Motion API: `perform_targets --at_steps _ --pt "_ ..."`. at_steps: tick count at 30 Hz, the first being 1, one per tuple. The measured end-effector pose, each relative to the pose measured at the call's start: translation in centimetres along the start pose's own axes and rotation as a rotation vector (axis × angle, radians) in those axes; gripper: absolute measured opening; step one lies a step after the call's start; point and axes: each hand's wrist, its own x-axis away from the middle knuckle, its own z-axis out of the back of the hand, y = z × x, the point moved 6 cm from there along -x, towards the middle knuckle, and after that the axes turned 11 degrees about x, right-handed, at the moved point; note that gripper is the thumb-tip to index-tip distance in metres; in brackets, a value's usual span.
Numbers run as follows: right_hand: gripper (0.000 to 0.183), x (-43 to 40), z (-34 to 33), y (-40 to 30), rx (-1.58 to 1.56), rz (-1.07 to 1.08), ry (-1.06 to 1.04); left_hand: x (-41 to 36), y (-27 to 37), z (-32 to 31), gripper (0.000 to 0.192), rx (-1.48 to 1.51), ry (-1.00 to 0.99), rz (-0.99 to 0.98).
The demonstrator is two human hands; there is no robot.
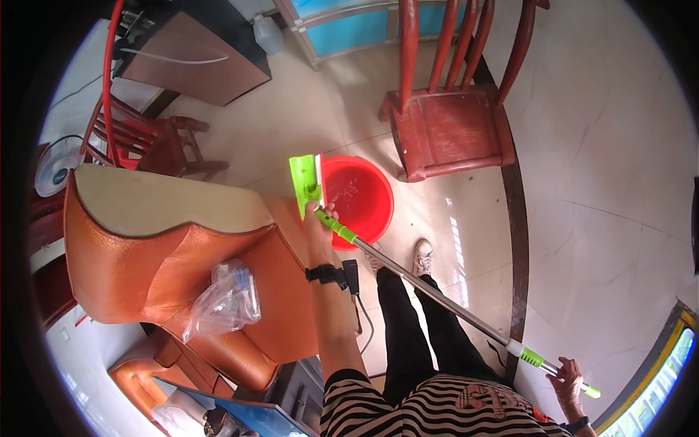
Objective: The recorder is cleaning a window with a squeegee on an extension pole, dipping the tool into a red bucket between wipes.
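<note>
A window squeegee (437, 297) with a lime-green head and a steel telescopic pole slants across my body. My left hand (318, 221) grips it just below the green head (304, 177), and a black band circles that wrist. Near the pole's far end, my right hand (568, 379) is closed around the steel between two green grips. A red plastic basin (388, 210) stands on the floor beyond my feet, with what looks like water in it. The squeegee head is over the basin's left rim; whether they touch, I cannot tell.
An orange leather armchair (125, 273) stands at left, with a clear plastic bag (224, 306) on its seat. A red wooden chair (458, 125) is ahead on the right, a smaller one (164, 142) at far left. A cable (370, 322) lies near my legs.
</note>
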Motion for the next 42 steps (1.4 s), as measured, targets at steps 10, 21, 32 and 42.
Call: perform_targets --at_steps 10,21,32,42 --pt "0.022 4.2 0.6 1.9 -0.536 -0.529 -1.01 0.2 2.4 -2.6 0.027 -0.006 -0.085 0.037" --pt "0.013 7.0 -0.7 1.0 -1.005 -0.703 -1.317 2.7 -1.1 -2.0 0.024 0.066 -0.026 0.121" --pt "0.031 7.9 0.3 0.4 -0.777 -0.615 -1.274 3.5 -3.8 -1.8 0.031 -0.001 0.059 0.038" --pt "0.035 6.6 -1.1 0.1 -0.269 -0.147 -1.201 5.0 -2.6 -2.2 0.031 0.107 -0.14 0.098"
